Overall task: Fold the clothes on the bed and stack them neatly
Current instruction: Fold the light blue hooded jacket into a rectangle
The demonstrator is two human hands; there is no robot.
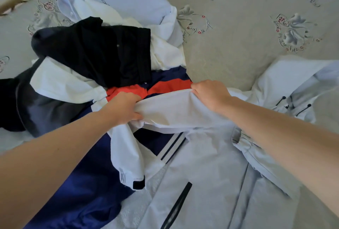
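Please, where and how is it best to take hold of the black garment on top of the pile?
Probably grip the black garment at its straight right edge, coming from the right over the bare bedsheet. That edge lies flat and exposed on white cloth; the left end is rounded and bunched. Both hands now hold the pale jacket.

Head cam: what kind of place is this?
Most likely a bedroom. The hands work on a bed covered by a beige sheet printed with hearts and script, a loose pile of black, white and navy-and-red clothes lies on it, and a pale grey zip jacket is spread out.
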